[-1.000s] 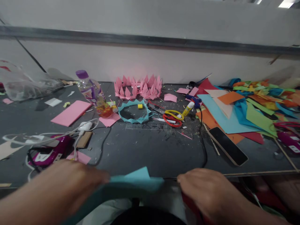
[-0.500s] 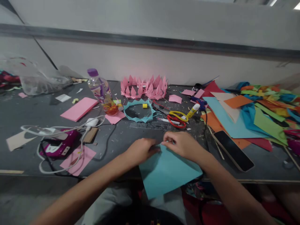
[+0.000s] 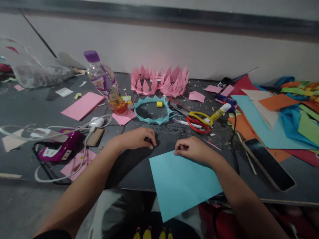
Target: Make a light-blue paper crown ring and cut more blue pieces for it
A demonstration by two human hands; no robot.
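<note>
A light-blue sheet of paper [image 3: 186,182] lies at the table's near edge, its lower corner hanging over my lap. My right hand [image 3: 193,149] is closed at the sheet's top corner, thumb and fingers pinching it. My left hand [image 3: 139,136] is apart from the sheet, over the bare table to its left. Its fingers are loosely bent and a little apart, with nothing seen in them. Beyond my hands sits a light-blue zigzag paper crown [image 3: 139,118], with a small yellow cap [image 3: 159,104] inside its ring.
Two pink paper crowns [image 3: 171,84] stand by the wall. Scissors [image 3: 199,121], a glue stick [image 3: 220,112] and a phone [image 3: 270,164] are on the right, near coloured paper [image 3: 256,122]. To the left are a bottle [image 3: 104,83], pink paper [image 3: 83,105] and a purple device with cables [image 3: 61,147].
My left hand has let go of the blue sheet and moved left, away from it. My right hand stays at the sheet's top. The view has tilted down.
</note>
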